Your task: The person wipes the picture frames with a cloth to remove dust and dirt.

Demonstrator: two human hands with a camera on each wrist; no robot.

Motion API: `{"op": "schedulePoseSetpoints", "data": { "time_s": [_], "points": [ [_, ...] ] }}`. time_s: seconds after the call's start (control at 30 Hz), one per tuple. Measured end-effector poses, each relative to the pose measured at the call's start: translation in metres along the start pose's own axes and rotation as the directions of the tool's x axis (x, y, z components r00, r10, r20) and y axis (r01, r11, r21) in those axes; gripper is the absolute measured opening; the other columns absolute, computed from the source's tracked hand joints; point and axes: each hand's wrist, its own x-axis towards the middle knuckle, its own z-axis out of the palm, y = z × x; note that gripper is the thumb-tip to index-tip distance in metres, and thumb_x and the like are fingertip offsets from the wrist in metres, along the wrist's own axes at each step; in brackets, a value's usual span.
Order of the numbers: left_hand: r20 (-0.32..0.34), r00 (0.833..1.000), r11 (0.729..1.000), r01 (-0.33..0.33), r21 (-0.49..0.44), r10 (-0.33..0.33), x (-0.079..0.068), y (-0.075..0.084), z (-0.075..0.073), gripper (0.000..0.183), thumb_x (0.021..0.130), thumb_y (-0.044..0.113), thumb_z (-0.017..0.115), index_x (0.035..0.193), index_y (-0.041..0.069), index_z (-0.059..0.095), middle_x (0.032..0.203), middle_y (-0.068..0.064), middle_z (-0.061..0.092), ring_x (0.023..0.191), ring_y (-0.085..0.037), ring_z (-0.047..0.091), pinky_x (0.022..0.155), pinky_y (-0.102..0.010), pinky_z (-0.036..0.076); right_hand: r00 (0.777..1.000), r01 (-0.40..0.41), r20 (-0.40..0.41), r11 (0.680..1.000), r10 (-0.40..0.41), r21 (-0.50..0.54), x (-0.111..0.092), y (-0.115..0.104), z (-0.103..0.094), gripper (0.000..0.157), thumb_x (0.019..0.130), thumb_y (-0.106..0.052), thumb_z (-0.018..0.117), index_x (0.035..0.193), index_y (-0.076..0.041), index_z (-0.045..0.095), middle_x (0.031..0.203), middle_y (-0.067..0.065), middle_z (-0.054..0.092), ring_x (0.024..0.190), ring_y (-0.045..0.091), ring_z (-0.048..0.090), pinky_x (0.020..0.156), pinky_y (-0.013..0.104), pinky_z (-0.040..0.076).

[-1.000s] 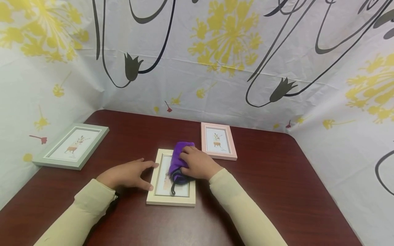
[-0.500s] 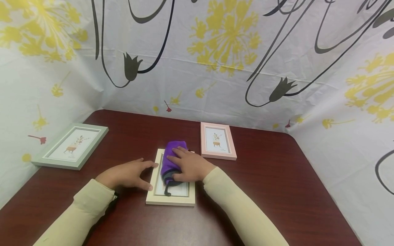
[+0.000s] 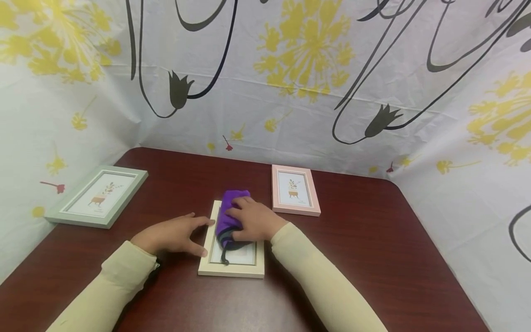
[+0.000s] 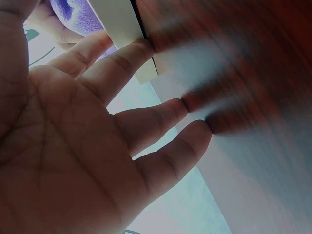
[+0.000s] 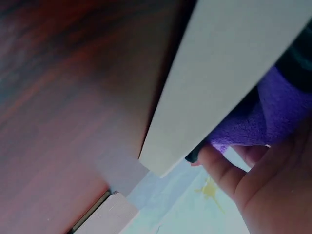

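Observation:
A cream picture frame (image 3: pixel 230 271) lies flat on the dark red-brown table, its picture mostly covered. Over its glass is a folded purple cloth (image 3: pixel 229 214) with dark edging and a small black loop. My right hand (image 3: pixel 255 220) grips this cloth from above, fingers bent over it and thumb at its near side. At the frame's left border, my left hand (image 3: pixel 172 235) touches the edge with thumb and forefinger. The left wrist view shows that hand's fingers (image 4: pixel 146 124) spread, some tips on the table beside the frame (image 4: pixel 122 22).
A green picture frame (image 3: pixel 109 221) lies at the table's left edge. Toward the back, right of the cloth, is a pink picture frame (image 3: pixel 296 211). White sheeting (image 3: pixel 232 115) with yellow and grey flower prints hangs around the table (image 3: pixel 365 240).
My right hand has shifted left with the purple cloth across the cream frame's glass. Its fingers spread midway and are now bent again. My left hand stays at the frame's border.

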Motion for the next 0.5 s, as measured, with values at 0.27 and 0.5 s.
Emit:
{"op": "schedulePoseSetpoints", "data": {
  "time_s": [0.27,0.5],
  "points": [
    [0.004,1.0,1.0,0.024,-0.009,-0.024,0.0,0.002,0.001,0.084,0.076,0.048,0.084,0.145,0.013,0.05,0.145,-0.02,0.049,0.14,-0.05,0.028,0.107,-0.064,0.031,0.996,-0.084,-0.035,0.996,0.084,0.003,-0.004,0.009,-0.004,0.048,0.084,-0.04,0.074,0.128,-0.023,0.065,0.121,0.004,0.055,0.116,0.024,0.049,0.089,0.037,0.05],
    [-0.004,0.999,0.999,0.032,-0.013,-0.032,-0.001,0.003,0.002,0.083,0.075,0.047,0.085,0.144,0.013,0.051,0.144,-0.02,0.049,0.14,-0.05,0.028,0.107,-0.064,0.031,0.991,-0.11,-0.076,0.994,0.108,-0.019,-0.008,0.011,-0.004,0.036,0.086,-0.029,0.076,0.119,-0.021,0.067,0.11,0.005,0.057,0.103,0.024,0.051,0.079,0.037,0.053]
  ]
}}
